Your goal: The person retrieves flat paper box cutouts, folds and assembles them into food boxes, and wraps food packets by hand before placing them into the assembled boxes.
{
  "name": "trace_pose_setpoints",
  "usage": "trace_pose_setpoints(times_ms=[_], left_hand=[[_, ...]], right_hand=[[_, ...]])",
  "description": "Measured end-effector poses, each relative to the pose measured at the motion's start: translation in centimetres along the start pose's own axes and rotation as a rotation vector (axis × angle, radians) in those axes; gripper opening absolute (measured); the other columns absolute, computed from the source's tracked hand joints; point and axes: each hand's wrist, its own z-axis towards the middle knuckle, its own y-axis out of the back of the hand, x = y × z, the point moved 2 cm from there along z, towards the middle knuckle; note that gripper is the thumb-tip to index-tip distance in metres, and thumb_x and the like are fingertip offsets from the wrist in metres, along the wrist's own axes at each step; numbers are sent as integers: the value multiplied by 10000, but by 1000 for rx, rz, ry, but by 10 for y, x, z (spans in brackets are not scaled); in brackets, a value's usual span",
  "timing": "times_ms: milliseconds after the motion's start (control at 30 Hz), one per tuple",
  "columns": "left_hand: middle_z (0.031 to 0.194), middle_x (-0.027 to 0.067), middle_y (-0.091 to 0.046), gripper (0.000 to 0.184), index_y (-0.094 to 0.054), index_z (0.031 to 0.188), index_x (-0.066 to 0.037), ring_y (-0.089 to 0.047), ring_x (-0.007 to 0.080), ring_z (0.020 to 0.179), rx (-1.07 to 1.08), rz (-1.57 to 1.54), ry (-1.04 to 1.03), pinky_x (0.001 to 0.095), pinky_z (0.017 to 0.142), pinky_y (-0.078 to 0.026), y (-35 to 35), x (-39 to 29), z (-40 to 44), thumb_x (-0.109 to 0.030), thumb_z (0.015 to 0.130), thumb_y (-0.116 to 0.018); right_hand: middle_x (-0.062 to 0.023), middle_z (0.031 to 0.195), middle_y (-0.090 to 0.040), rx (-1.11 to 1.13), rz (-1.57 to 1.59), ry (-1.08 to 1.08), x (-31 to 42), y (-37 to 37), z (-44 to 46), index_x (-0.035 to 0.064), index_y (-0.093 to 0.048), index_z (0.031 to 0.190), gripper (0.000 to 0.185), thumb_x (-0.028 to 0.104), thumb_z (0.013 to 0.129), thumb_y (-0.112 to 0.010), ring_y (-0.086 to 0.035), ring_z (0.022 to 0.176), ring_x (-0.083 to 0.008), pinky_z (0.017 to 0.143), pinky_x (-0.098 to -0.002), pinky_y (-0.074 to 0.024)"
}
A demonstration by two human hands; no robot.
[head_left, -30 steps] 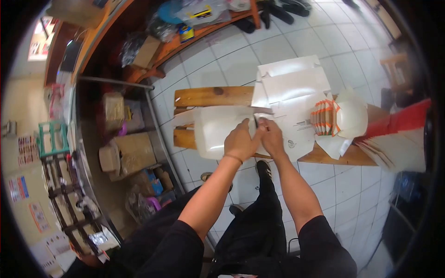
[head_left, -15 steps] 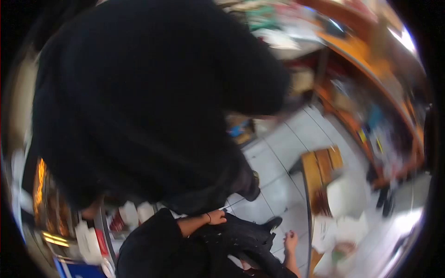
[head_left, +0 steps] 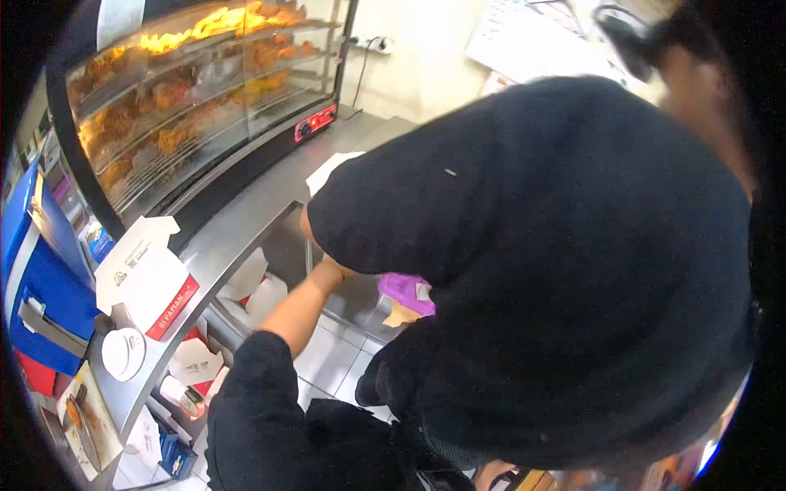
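My left arm point(head_left: 304, 301) stretches forward over the steel counter's edge. Beyond its wristband, my left hand point(head_left: 347, 271) disappears behind a co-worker's black sleeve point(head_left: 385, 221), so its fingers and anything in them are hidden. Near it on the far side is a purple packet point(head_left: 404, 291). A small piece of skin at the bottom edge seems to be my right hand point(head_left: 493, 473); its fingers are cut off from view, beside a slatted wooden surface point(head_left: 532, 480). The co-worker's black-clad back point(head_left: 589, 278) covers much of the right side.
A lit glass display case point(head_left: 205, 98) of fried food stands on the steel counter point(head_left: 246, 237). A printed takeaway box point(head_left: 147, 278), white lid point(head_left: 124, 353), blue bag point(head_left: 49, 286) and tongs on a board point(head_left: 86, 425) lie left. More boxes point(head_left: 193, 362) sit below.
My view has swung left from the floor and wooden stool to the counter and display case. My left arm now reaches forward; the co-worker's body now fills the right side.
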Motion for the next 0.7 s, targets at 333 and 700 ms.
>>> trace_pose_setpoints(times_ms=[333, 700], left_hand=[[1009, 179, -576, 349, -592, 981, -58, -537, 363, 932, 635, -92, 492, 460, 827, -402, -54, 69, -14, -317, 750, -561], [1309, 127, -347, 540, -436, 1203, -105, -287, 306, 1230, 604, -45, 452, 479, 982, -251, -84, 150, -32, -409, 772, -552]], right_hand=[[-139, 1124, -461, -41, -234, -66, 4, 30, -39, 0, -378, 1215, 418, 176, 850, -481, -461, 980, -214, 870, -340, -383], [-80, 840, -567, 239, -430, -157, -55, 37, -138, -19, -503, 1100, 304, 97, 821, -525, -497, 737, -126, 659, -267, -414]])
